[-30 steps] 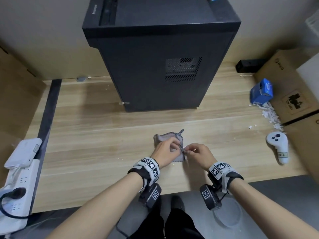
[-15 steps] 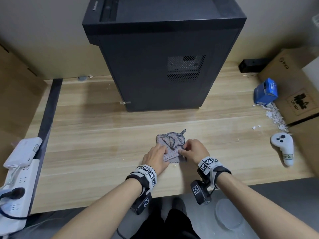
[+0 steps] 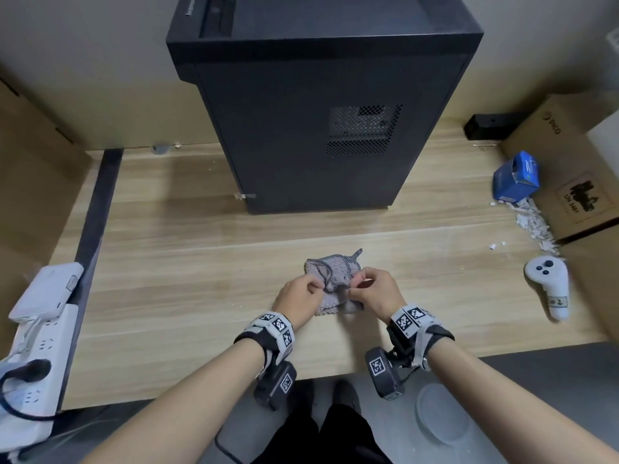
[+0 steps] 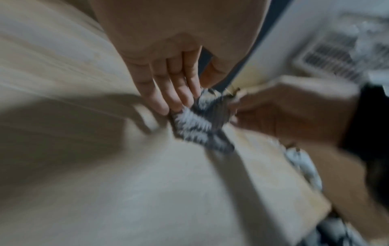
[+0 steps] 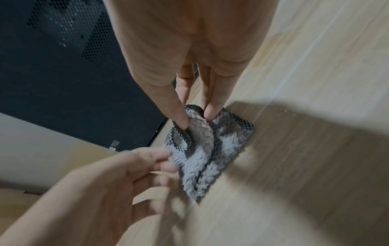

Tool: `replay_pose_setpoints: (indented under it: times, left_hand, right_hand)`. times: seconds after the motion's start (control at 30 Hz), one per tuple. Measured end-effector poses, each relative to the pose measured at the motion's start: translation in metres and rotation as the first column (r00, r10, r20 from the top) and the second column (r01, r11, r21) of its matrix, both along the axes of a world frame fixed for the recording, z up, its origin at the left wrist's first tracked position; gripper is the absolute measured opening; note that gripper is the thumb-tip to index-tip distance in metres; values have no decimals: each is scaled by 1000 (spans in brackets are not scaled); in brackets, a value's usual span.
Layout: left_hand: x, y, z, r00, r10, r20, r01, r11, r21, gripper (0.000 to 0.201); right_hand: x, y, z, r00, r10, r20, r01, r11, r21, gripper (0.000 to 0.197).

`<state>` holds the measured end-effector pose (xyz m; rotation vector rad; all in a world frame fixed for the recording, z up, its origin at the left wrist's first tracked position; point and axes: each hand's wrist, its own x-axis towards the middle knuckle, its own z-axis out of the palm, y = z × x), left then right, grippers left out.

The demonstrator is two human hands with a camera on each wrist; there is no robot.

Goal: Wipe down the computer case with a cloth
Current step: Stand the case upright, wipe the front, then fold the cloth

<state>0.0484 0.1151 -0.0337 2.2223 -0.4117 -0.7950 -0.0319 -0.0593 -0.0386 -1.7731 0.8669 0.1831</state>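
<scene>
A black computer case [image 3: 308, 105] stands upright at the back of the wooden desk [image 3: 167, 262]; its vented side [image 5: 69, 33] faces me. A small grey fuzzy cloth [image 3: 335, 272] with a dark mesh edge lies crumpled on the desk in front of the case. My left hand [image 3: 301, 296] pinches its left edge. My right hand [image 3: 371, 291] pinches a fold of the cloth [image 5: 200, 143] between thumb and fingers, lifting that part slightly. In the blurred left wrist view the cloth [image 4: 197, 123] sits between both hands.
A white power strip [image 3: 30, 356] with a plugged cable and a white adapter lies at the left edge. At the right are a white controller [image 3: 549, 286], a blue box [image 3: 516, 179], white scraps, and cardboard boxes [image 3: 576, 182]. A small black box [image 3: 489, 125] sits at back right.
Both hands have shifted on the cloth, gathering and lifting its near folds. The cloth is more bunched than a second ago. The view has tilted slightly.
</scene>
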Motion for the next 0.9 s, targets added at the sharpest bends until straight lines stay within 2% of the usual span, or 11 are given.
replay_pose_setpoints:
  times: [0.1,0.2,0.3,0.37,0.4,0.43,0.53,0.63,0.7,0.8,0.9]
  left_hand:
    - [8,-15,2,990,79,-113,-87,994,-73,21]
    - [11,-28,3,974,99,-205,-121,988,-98,34]
    - [14,-34,1,961,155,-231,-176,982,-75,30]
    - [17,-33,2,930,233,-286,-250,968,-26,14]
    - [18,-32,1,901,261,-348,-283,959,-15,9]
    - [20,-31,0,870,271,-412,-305,952,-17,19]
    - [24,-27,6,803,254,-540,-348,934,-77,32]
    - [26,-23,7,778,294,-556,-389,919,-58,31]
    - [29,-15,3,805,325,-497,-393,919,-35,28]
    - [38,8,3,858,331,-392,-367,930,-17,13]
    - [53,38,10,808,385,-447,-445,895,-36,17]
  right_hand:
    - [-2,1,-7,997,-78,27,76,995,65,33]
    - [-2,-5,-10,992,-125,17,123,989,82,44]
    - [2,-6,-10,996,-73,-43,78,989,123,53]
    - [6,-1,-8,997,-61,-53,69,984,162,41]
    - [8,2,-4,998,-57,-33,62,984,166,29]
    - [8,7,-3,999,-45,10,43,990,137,22]
    - [8,19,4,975,157,159,-155,988,-22,38]
    - [6,31,6,894,397,207,-401,916,-26,43]
    - [5,37,5,866,451,216,-468,883,32,36]
    - [5,36,5,897,366,247,-385,922,33,15]
    - [6,23,-7,942,320,105,-310,946,-99,12]
